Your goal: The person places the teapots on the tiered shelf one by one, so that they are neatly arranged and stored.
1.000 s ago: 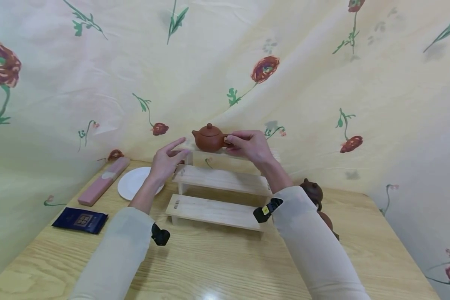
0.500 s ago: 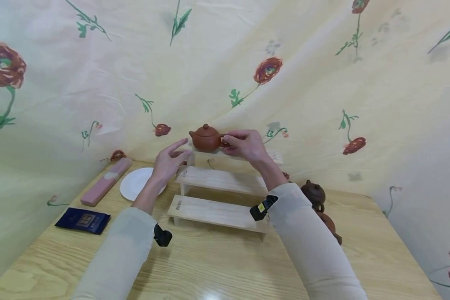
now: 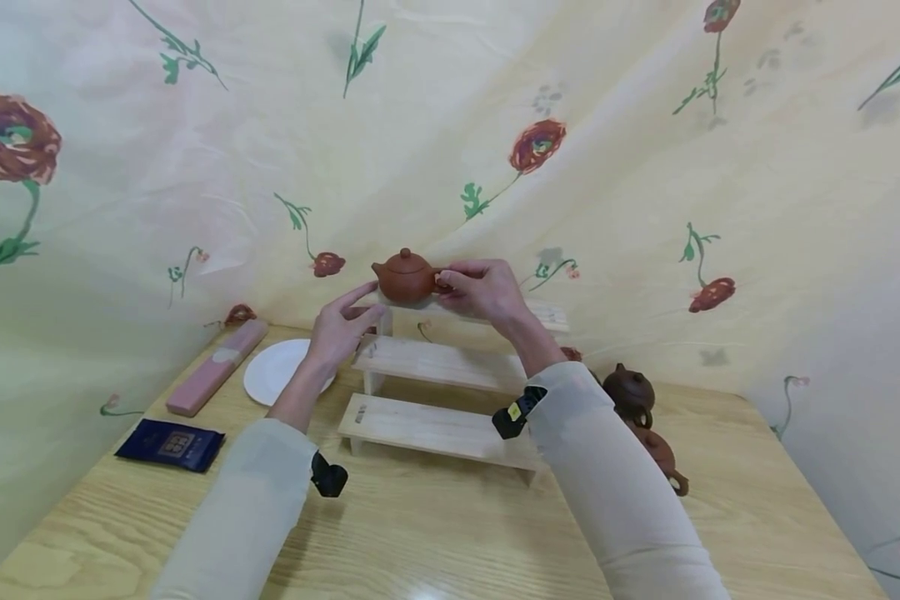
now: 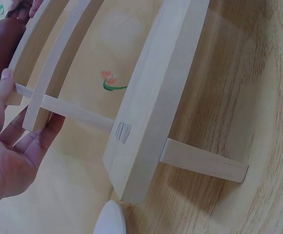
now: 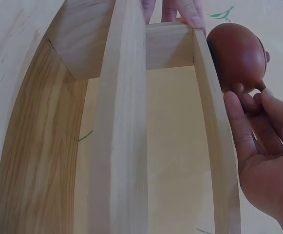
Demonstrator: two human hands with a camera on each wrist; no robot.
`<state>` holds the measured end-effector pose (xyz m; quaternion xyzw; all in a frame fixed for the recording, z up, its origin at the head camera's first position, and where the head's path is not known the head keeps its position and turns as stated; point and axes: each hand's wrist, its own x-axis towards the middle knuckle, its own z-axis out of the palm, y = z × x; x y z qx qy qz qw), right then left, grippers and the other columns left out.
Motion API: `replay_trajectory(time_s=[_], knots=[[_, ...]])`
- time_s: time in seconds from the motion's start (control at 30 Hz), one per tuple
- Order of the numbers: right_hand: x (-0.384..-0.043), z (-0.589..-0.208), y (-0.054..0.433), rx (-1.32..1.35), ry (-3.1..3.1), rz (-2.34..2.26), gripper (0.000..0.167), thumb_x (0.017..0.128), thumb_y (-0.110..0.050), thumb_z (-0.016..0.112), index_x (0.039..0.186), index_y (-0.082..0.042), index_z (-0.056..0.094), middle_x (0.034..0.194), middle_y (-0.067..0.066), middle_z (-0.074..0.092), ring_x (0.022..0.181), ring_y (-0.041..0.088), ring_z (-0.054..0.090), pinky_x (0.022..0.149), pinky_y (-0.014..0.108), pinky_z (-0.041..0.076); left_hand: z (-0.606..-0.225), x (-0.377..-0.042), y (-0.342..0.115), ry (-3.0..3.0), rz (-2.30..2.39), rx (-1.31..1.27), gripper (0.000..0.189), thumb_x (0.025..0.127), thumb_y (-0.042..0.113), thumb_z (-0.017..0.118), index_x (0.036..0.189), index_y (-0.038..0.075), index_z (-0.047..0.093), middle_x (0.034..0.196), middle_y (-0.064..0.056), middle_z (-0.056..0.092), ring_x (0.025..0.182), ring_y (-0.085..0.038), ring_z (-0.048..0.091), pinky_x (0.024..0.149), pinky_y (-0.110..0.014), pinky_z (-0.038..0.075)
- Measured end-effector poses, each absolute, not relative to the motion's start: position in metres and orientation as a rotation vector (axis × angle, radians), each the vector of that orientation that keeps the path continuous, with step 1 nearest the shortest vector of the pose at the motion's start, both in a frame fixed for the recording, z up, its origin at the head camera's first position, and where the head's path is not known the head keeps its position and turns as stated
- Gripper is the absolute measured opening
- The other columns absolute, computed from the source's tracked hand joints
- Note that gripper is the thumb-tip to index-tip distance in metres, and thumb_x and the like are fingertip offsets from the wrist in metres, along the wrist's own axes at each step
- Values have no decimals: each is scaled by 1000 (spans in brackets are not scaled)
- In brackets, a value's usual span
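Red-brown teapot (image 3: 405, 281) stands upright, lid on, at the left end of the top tier of a stepped wooden stand (image 3: 427, 425); whether its base bears on the board or is just above it cannot be told. The right hand (image 3: 487, 293) pinches its handle, thumb and fingers meeting around the loop, and the spout points away from those fingers, toward the left hand (image 3: 337, 332). That hand's fingers are spread and fairly straight, thumb apart from index, gripping nothing. They reach about the stand's left end, the index fingertip just beside the pot; whether it touches cannot be told.

Below and nearer the person than both sets of fingers are the two lower tiers. Left of the left fingers, on the counter (image 3: 427, 542), are a white plate (image 3: 273, 371), partly behind the forearm, a long pink box (image 3: 217, 367) farther out, and a dark blue packet (image 3: 171, 446) nearer the person. Right of the right fingers and lower, by the right sleeve (image 3: 607, 483), are a dark brown teapot (image 3: 628, 392) and, nearer the person, a second reddish teapot (image 3: 662, 454), partly hidden. Beyond the fingers hangs a floral cloth (image 3: 420, 142).
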<state>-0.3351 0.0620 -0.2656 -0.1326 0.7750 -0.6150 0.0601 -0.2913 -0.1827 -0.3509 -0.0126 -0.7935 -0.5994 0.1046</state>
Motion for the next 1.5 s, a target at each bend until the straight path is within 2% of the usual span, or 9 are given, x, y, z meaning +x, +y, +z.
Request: replay_trajectory(time_s=[0.17,0.43,0.7,0.9,1.07,1.5], knots=[[-336,-267,61,-406,2331,-1876,26,102,-15,72,123,0,77,114,22,77,81,19,79,80,32,64,-351,-290,-181,-2327,-1774,-36,55,103,37,72,154,30,57,133,-16,73,115,-33,74,87,-30,57],[-338,-269,59,-413,2321,-1880,27,102,-15,71,124,1,76,115,23,77,80,17,79,78,31,64,-351,-290,-180,-2334,-1768,-20,55,103,37,71,156,30,55,135,-16,72,115,-31,74,90,-27,57],[-341,-266,59,-432,2408,-1812,26,103,-14,70,123,2,76,115,26,77,76,16,78,76,31,65,-349,-291,-179,-2324,-1774,-36,55,103,37,72,155,30,56,133,-15,73,113,-33,75,95,-36,58],[-342,-266,61,-469,2518,-1710,24,103,-15,70,122,-1,77,111,23,78,75,15,75,71,27,63,-350,-291,-180,-2332,-1772,-18,56,102,40,72,155,30,56,133,-16,73,112,-33,75,87,-28,58],[-343,-270,61,-509,2595,-1631,23,102,-17,73,120,-4,80,108,18,79,75,14,69,64,22,56,-351,-290,-180,-2324,-1780,-21,56,103,37,71,156,27,55,134,-17,72,112,-33,75,85,-24,56],[-342,-271,61,-558,2589,-1589,26,102,-9,70,127,-1,76,118,19,78,90,17,74,69,19,57,-351,-288,-179,-2311,-1780,-28,57,102,36,73,156,27,55,133,-18,72,118,-34,73,80,-24,55]])
